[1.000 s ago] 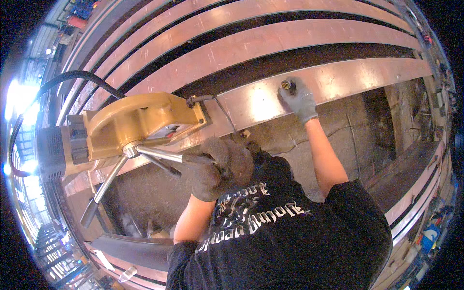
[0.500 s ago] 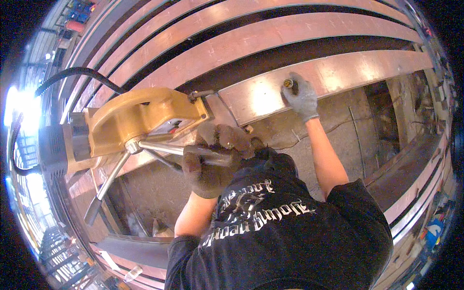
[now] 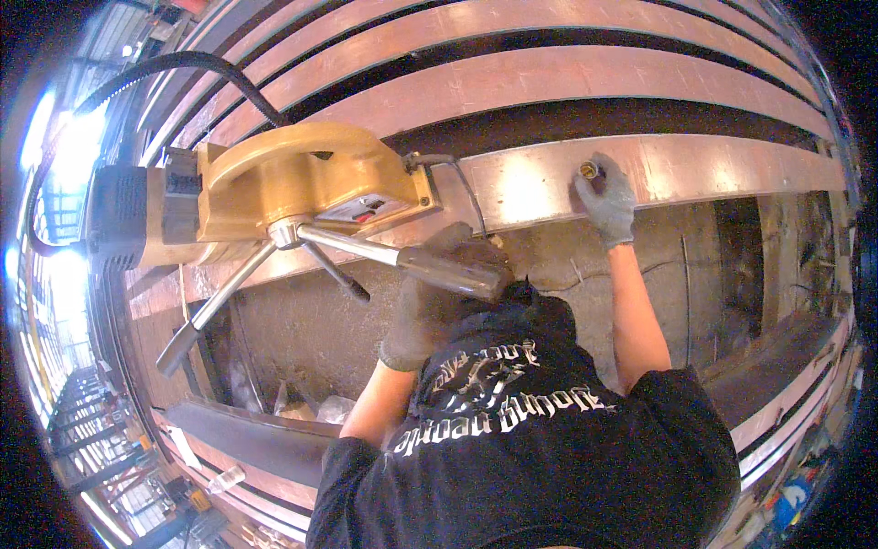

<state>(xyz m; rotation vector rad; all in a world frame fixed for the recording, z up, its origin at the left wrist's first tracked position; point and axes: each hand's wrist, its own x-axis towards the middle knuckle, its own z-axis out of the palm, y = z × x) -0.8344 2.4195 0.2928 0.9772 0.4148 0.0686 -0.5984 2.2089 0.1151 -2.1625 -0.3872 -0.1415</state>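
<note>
A yellow magnetic drill press (image 3: 306,174) with a dark motor lies over a rust-toned steel bar at the left. Its hub carries silver spokes with dark grips; one grip (image 3: 448,273) reaches toward my chest. Behind that grip is my left hand (image 3: 416,316), in a dark, blurred glove; the whole grip shows in front of it and the fingers are unclear. My right hand (image 3: 608,206), in a grey glove, is closed around a small round tube-like piece with a brassy inside (image 3: 590,171). It rests over the shiny part of the near steel bar (image 3: 704,165).
Several more long steel bars (image 3: 585,78) run side by side beyond, with dark gaps between. A black corrugated hose (image 3: 174,60) arches from the drill to the left. Below lies a concrete floor (image 3: 549,247). A clear plastic bottle (image 3: 227,478) sits at the lower left.
The view has shifted, so the drill and right hand appear farther right. My left hand's fingers, wrapped over the grip before, now sit behind it. The right hand still holds the small piece.
</note>
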